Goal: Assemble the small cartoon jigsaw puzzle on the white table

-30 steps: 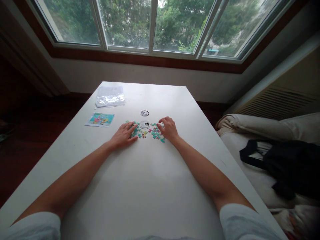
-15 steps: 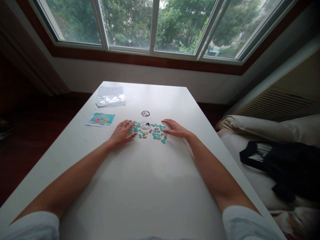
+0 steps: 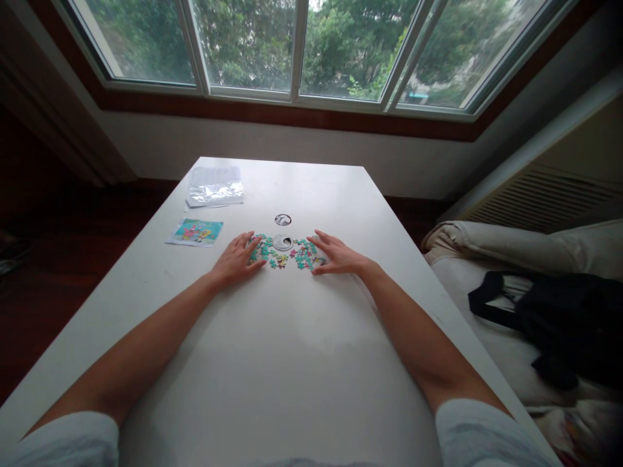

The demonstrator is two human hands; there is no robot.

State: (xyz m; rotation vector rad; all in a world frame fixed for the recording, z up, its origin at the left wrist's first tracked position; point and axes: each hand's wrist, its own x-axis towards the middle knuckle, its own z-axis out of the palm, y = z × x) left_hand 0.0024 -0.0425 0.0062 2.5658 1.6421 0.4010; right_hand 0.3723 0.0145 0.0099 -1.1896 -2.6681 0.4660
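Small jigsaw puzzle pieces [image 3: 304, 253], mostly teal with some pink and yellow, lie loose on a white table [image 3: 272, 350]. My left hand [image 3: 238, 258] rests at the left edge of the pieces, its fingers apart and partly covering some of them. On the right side, my right hand [image 3: 337, 253] curves around the pieces with thumb and fingers spread. Between the hands sits a round silver-grey disc [image 3: 283, 242]. Just beyond it lies a second round piece [image 3: 283, 220], dark-rimmed with a black and white pattern.
A picture card [image 3: 197, 232] with cartoon figures lies left of my left hand. Farther back is a clear plastic bag [image 3: 215, 187] over paper. Right of the table, a dark garment or bag [image 3: 569, 318] lies on a pale couch [image 3: 516, 253]. Windows [image 3: 253, 48] are ahead.
My right hand has moved slightly left and closer, and the right-hand puzzle pieces are gathered more tightly. My left hand has barely moved.
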